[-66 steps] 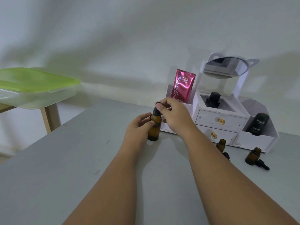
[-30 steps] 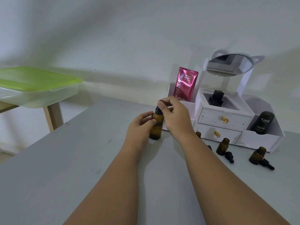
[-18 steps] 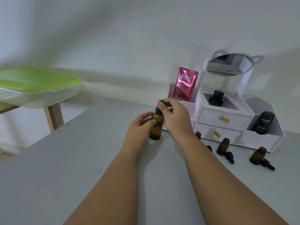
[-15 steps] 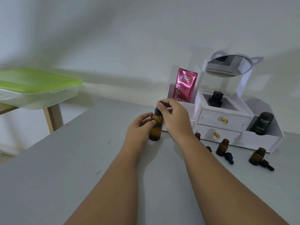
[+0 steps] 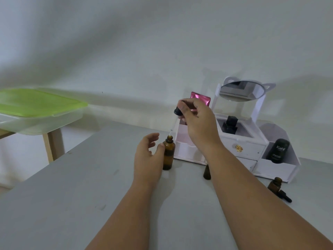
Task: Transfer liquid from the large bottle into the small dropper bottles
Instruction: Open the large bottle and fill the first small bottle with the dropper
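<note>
The grey table (image 5: 72, 195) bears all items. Near right, one small dropper bottle (image 5: 274, 184) stands uncapped, with a loose black dropper (image 5: 285, 196) lying just beside it. Further in, a second small bottle (image 5: 206, 173) stands partly hidden behind the right forearm. The left hand (image 5: 147, 156) has its fingers loose and spread and grips nothing; its thumb tip touches the shoulder of the large bottle (image 5: 168, 154), which stands upright mid-table with its neck open. The right hand (image 5: 196, 123), above and beyond, pinches the pipette cap (image 5: 177, 111), whose glass tip hangs just over the open neck. Assessment: the amber bottle appears to be glass, so rigid, smooth and light. Its narrow base makes it liable to tip, and it is best held round the body below the shoulder. The pipette stem is thin and probably fragile, so handle it by the black cap only. Far right stands a white organiser (image 5: 252, 150).
</note>
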